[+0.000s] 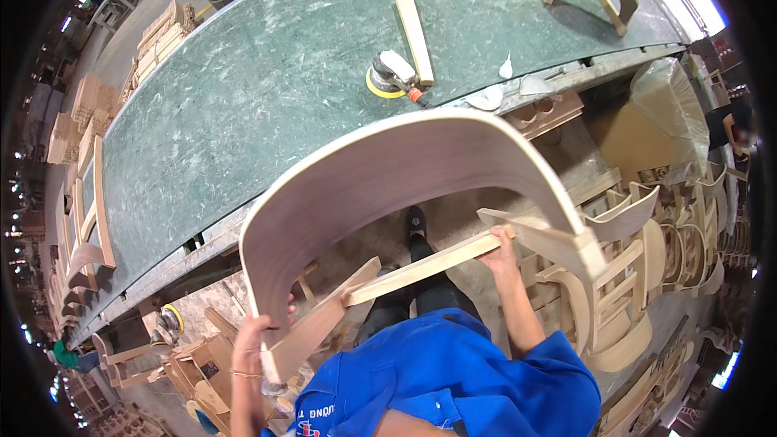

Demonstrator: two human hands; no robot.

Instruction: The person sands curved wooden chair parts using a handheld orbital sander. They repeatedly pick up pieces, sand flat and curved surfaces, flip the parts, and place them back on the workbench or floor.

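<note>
One curved wooden chair frame (388, 158), held between your two hands, its bend toward the bench (243, 89) and its arms toward you; it overlaps the bench's near edge in view, contact unclear. Your left forearm rises steeply at the frame's left end; your right forearm slants up and inward from the blue sleeve (558, 364). Left hand (257, 332): closed round the left end, fingertips on the inner face. Right hand (499, 249): curled round the right end of the straight rail (429, 269). On the bench, toward the near edge: one sander (392, 73), beside one wooden strip (415, 40).
</note>
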